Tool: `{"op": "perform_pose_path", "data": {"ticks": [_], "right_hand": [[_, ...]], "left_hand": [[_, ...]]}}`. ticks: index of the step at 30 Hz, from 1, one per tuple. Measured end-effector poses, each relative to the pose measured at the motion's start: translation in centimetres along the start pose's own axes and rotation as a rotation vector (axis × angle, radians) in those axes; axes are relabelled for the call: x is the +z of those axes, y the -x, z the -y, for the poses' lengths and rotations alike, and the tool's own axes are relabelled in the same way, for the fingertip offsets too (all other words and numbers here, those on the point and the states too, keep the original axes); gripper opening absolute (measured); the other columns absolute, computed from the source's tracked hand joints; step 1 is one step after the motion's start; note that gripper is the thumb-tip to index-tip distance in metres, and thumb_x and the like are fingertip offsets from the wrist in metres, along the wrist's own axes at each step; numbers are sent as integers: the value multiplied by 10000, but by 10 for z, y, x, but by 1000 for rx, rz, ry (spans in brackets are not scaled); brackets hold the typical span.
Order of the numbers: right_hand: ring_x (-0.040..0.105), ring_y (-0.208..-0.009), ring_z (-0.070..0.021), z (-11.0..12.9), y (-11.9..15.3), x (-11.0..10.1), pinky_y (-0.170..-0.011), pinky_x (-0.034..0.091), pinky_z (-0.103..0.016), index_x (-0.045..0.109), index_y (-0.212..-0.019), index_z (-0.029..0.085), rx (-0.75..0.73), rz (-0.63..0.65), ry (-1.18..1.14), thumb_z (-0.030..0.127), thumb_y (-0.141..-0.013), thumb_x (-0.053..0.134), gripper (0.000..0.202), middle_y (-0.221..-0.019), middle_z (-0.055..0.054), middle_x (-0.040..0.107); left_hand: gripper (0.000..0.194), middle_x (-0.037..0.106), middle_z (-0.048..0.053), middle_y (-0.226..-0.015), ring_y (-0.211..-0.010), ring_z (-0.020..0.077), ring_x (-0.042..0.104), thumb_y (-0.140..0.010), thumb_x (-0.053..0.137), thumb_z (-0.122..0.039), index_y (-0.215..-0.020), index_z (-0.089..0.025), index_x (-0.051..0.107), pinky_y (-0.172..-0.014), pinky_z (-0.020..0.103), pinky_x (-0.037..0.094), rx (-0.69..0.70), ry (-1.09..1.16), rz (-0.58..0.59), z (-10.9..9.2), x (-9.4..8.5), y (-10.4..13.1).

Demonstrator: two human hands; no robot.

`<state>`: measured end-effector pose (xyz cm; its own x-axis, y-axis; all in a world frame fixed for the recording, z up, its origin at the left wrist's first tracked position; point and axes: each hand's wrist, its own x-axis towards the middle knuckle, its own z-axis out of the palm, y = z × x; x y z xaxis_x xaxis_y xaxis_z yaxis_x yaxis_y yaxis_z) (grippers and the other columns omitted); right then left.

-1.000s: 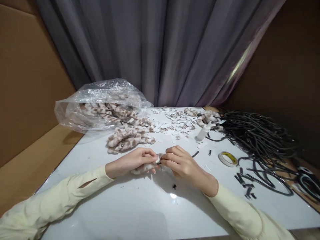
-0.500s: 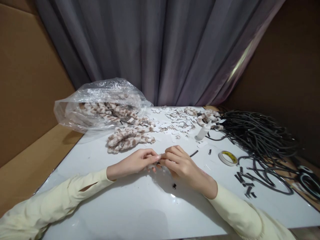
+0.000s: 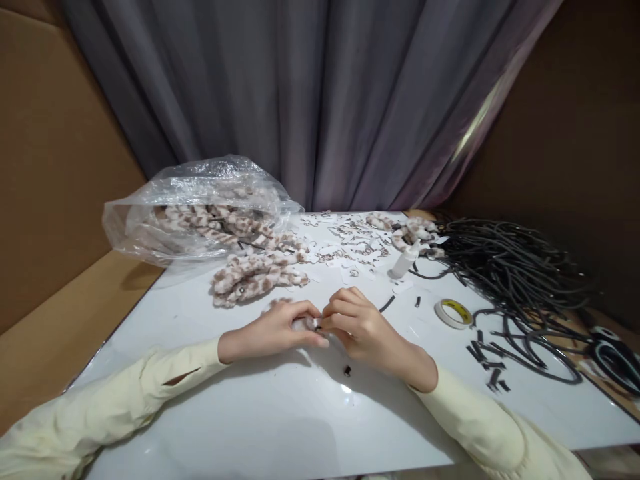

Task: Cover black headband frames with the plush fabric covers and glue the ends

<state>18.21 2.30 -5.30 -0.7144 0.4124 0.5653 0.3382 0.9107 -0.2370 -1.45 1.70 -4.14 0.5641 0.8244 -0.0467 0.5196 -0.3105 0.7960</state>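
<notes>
My left hand is wrapped round a brown-and-white furry strip; its end shows between thumb and fingers, and a bit of fur sticks out behind the hand. Against that end, the fingers of my right hand are pinched together. Something small and dark shows at the fingertips, too hidden to name. Just beyond my left hand lies a bundle of the same furry strips. A small black piece rests on the table below my right hand.
A clear plastic bag of furry strips stands at the back left. Metal rings and white tags are scattered at the back. Rightward are a white bottle, a tape roll, black cords, short black cut pieces and scissors.
My left hand has turned and its thumb has dropped lower, so the furry end shows more. My right hand stays pinched at nearly the same spot. The view has shifted slightly.
</notes>
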Motion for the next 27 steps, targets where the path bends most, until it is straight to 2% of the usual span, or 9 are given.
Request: {"op": "perform_pose_path", "data": {"ticks": [4,7,10,13,16,22,27], "right_hand": [[455,-761,-158,0,0,-2,-674,317,-301,587,-763,151,3,12,8,68,-847,463,171,-721,-47,589],[456,-762,-159,-1,0,-2,-678,322,-302,595,-774,147,10,23,12,62,-845,463,172,-728,-50,593],[466,-776,-164,-2,-1,-3,-685,332,-303,605,-840,148,18,46,11,62,-845,465,165,-748,-54,599],[481,-788,-169,-3,-1,-6,-695,350,-305,597,-917,144,58,51,-5,73,-850,468,161,-778,-61,607],[492,-784,-168,-5,-1,-13,-696,360,-306,597,-899,146,96,42,-14,83,-852,471,148,-794,-60,616],[483,-775,-165,-9,0,-25,-691,342,-314,594,-854,156,46,45,66,17,-833,429,217,-793,-55,609],[456,-801,-178,-5,1,-28,-683,332,-321,586,-840,135,2,99,173,-45,-811,342,305,-814,-75,590]], "left_hand": [[145,596,-31,-705,-675,122,538,-785,583,-316,-832,-179,582,-634,207,387,37,70,-25,2,8,-2],[94,571,-43,-628,-610,111,536,-807,541,-261,-831,-173,564,-616,207,394,40,96,-36,3,11,-2],[108,553,-38,-622,-573,106,516,-823,513,-258,-843,-166,565,-579,207,382,60,24,-68,4,12,-1],[126,589,-10,-716,-628,116,513,-835,495,-265,-857,-170,574,-603,214,376,102,-82,-127,6,12,-1],[130,615,-1,-781,-642,116,507,-841,503,-286,-861,-177,571,-636,219,376,112,-126,-161,7,11,-1],[182,573,-16,-682,-586,106,471,-855,507,-306,-734,-175,542,-582,209,349,149,-107,-201,9,13,1],[230,520,-19,-644,-574,106,456,-882,467,-305,-693,-177,492,-571,212,342,193,-156,-226,13,18,2]]}}
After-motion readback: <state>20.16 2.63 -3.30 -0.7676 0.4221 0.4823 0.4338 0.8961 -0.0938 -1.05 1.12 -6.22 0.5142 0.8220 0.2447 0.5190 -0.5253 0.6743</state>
